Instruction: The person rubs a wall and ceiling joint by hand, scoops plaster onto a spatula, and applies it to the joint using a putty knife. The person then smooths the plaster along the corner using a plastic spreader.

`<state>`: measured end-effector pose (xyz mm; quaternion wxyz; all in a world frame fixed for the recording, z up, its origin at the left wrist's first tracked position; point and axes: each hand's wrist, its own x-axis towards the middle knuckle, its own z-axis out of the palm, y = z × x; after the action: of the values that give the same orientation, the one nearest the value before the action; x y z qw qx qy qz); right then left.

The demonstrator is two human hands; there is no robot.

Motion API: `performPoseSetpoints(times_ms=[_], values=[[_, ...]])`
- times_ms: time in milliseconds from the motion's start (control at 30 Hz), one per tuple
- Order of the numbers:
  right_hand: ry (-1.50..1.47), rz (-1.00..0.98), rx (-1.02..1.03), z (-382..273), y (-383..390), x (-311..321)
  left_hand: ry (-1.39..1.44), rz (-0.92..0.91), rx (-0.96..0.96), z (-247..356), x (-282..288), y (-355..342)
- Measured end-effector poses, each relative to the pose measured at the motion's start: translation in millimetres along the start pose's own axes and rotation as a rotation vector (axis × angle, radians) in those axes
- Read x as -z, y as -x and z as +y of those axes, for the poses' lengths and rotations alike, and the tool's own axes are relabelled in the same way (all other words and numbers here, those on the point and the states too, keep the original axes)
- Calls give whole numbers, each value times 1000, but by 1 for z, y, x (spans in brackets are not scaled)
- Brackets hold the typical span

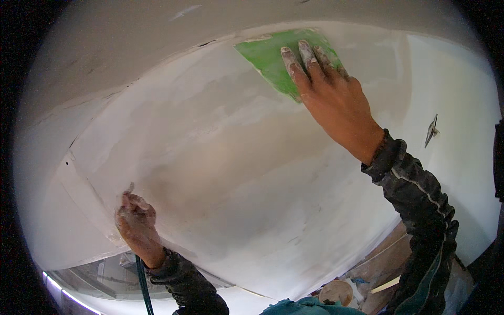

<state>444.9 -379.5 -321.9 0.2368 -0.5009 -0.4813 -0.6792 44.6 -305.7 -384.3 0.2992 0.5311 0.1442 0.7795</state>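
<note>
My right hand (336, 105) is at the upper middle, its dusty fingers pressed over a green sheet (273, 58) with pale smears along its edges. The sheet lies against a big curved white panel (252, 194) marked with beige and grey patches. My right thumb is hidden. Low on the left, my left hand (137, 220) is closed, its whitened fingers curled together near the panel. A small grey tip (131, 187) shows above those fingers, blurred; whether it is a fingertip or a held thing I cannot make out.
A metal fitting (431, 130) sticks out from the white surface at the right. A dark green hose or cord (143, 286) hangs below my left wrist. At the lower right, a round tan container (336, 292) stands among floor clutter, beside a pale strip (386, 285).
</note>
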Motion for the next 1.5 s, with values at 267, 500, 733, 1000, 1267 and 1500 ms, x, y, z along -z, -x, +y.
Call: performPoseSetpoints(times_ms=[267, 500, 733, 1000, 1267, 1500], values=[[45, -38, 13, -7, -1, -1, -218, -18, -181, 9, 7, -32], [46, -48, -14, -12, -7, 1, 371, -321, -265, 15, 24, -58], [71, -62, -35, -18, -8, 9, 962, -537, -240, 21, 11, -55], [40, -104, -48, -17, -8, 9, 843, -629, -445, 11, 16, -82], [-6, -267, -78, -19, -11, 9, 21, 142, -541, 15, 24, -105], [-52, -257, -96, -26, -15, 4, 285, 178, -544, 29, 22, -128]])
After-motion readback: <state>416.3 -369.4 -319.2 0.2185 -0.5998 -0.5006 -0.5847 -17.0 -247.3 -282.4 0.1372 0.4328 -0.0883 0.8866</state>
